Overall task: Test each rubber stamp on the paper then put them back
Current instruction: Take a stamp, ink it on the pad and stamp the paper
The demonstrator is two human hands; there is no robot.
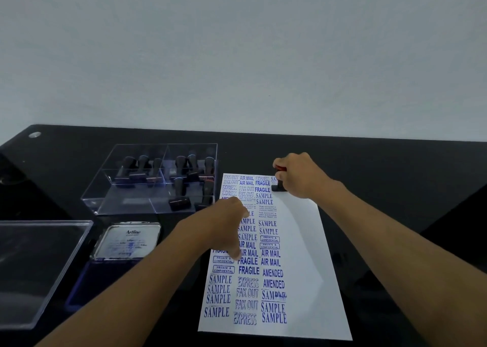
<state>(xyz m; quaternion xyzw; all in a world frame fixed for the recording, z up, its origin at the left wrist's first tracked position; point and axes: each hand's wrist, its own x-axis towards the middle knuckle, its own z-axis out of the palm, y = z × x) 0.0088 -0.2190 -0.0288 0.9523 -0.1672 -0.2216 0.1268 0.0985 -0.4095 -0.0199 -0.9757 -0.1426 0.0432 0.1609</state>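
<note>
White paper (303, 241) lay flat under both hands. Left hand (229, 222) pressed it with loose fingers. Right hand (297, 175) gripped a stamp (278, 186) on the paper's top edge.

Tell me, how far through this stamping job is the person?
Well along: three columns of blue imprints already fill the paper. In hand: the right hand presses a rubber stamp at the paper's top, the left hand steadying the sheet. Left: returning it to the clear box beside the others.
</note>
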